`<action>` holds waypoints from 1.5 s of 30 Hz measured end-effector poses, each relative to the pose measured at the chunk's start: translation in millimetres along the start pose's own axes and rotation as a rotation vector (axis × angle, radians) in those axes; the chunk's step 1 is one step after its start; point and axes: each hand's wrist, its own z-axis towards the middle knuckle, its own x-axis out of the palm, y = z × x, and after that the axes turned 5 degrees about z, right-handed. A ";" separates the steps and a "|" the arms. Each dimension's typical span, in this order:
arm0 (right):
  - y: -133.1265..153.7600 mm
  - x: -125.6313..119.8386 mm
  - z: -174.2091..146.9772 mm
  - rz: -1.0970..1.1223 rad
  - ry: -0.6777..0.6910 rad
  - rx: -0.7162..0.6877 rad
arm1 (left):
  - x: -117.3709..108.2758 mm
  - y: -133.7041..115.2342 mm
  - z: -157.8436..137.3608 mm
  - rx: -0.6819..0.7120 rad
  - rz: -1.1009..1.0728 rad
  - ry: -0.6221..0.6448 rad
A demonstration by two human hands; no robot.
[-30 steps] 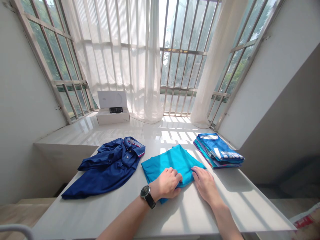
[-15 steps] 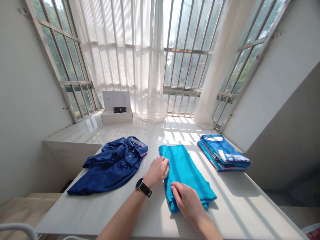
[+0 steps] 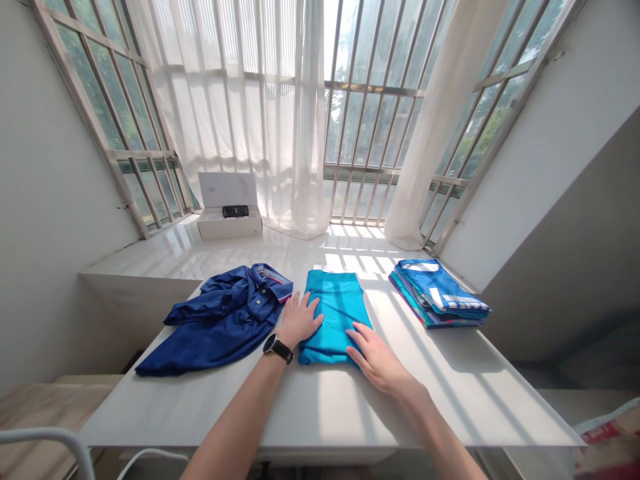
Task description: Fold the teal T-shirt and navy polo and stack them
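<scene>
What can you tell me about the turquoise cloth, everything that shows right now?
The turquoise cloth looks like smooth, thin fabric, folded into a rough rectangle with no print or collar showing. It lies flat on the white table, between the navy polo shirt and the folded stack. Light creases and shadow bands cross it; its near edge is uneven. The left hand rests fingers on its left side, the right hand on its lower right. Layers can't be counted.
</scene>
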 end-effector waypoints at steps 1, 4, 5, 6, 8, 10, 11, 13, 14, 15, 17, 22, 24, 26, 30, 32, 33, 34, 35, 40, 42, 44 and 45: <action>-2.3 0.0 9.2 -0.004 0.004 -0.019 | -2.1 0.6 1.5 -0.013 0.010 -0.043; -1.9 -1.1 34.6 -0.023 0.020 -0.040 | -12.5 0.3 3.7 0.037 0.009 -0.143; 0.6 -0.9 40.2 -0.034 0.019 -0.031 | -17.0 0.4 3.1 0.089 0.000 -0.139; 4.1 0.0 43.7 -0.048 0.006 -0.019 | -21.6 1.3 1.5 0.149 -0.017 -0.112; 13.7 4.4 45.1 -0.054 -0.053 -0.019 | -29.9 6.1 -4.5 0.273 -0.081 -0.016; 24.9 11.3 42.0 0.008 -0.093 -0.093 | -35.7 15.1 -13.4 0.367 -0.201 0.074; 30.4 14.9 40.2 0.062 -0.088 -0.155 | -37.5 20.8 -18.2 0.398 -0.282 0.108; 39.5 21.0 38.5 0.163 -0.049 -0.271 | -39.0 33.0 -26.7 0.433 -0.466 0.155; 42.6 23.4 38.9 0.190 -0.029 -0.310 | -39.0 38.8 -29.9 0.437 -0.556 0.172; 44.5 25.4 40.0 0.201 -0.020 -0.332 | -38.8 43.8 -32.4 0.430 -0.634 0.188; 44.9 28.6 42.9 0.195 -0.028 -0.330 | -37.9 50.9 -34.8 0.399 -0.735 0.226; 39.9 34.0 45.6 0.184 -0.079 -0.251 | -32.2 49.8 -33.4 0.354 -0.744 0.227; 40.2 34.4 44.6 0.191 -0.098 -0.248 | -27.2 45.6 -33.1 0.368 -0.724 0.168; 41.6 34.1 43.7 0.200 -0.123 -0.250 | -21.3 41.8 -33.2 0.388 -0.691 0.095; 43.4 34.5 44.4 0.204 -0.208 -0.270 | -12.0 38.3 -33.1 0.389 -0.552 0.004; 43.6 35.3 45.5 0.199 -0.278 -0.296 | -10.6 38.9 -32.7 0.370 -0.507 0.007; 43.8 35.5 45.9 0.191 -0.319 -0.310 | -10.6 39.6 -32.5 0.361 -0.503 0.010; 44.4 35.4 46.0 0.176 -0.359 -0.324 | -11.0 40.4 -32.5 0.355 -0.511 0.011; 45.3 35.1 45.6 0.157 -0.394 -0.337 | -11.7 41.2 -32.6 0.350 -0.525 0.007; 54.0 33.9 38.9 0.077 -0.331 -0.401 | -19.0 42.0 -35.4 0.331 -0.575 -0.006; 57.4 36.1 36.7 0.058 -0.231 -0.408 | -23.2 40.6 -37.1 0.327 -0.573 0.001; 60.0 39.3 36.1 0.053 -0.191 -0.361 | -27.2 38.8 -38.6 0.329 -0.578 0.005; 60.8 40.6 36.4 0.057 -0.194 -0.324 | -28.9 38.0 -39.2 0.331 -0.585 0.006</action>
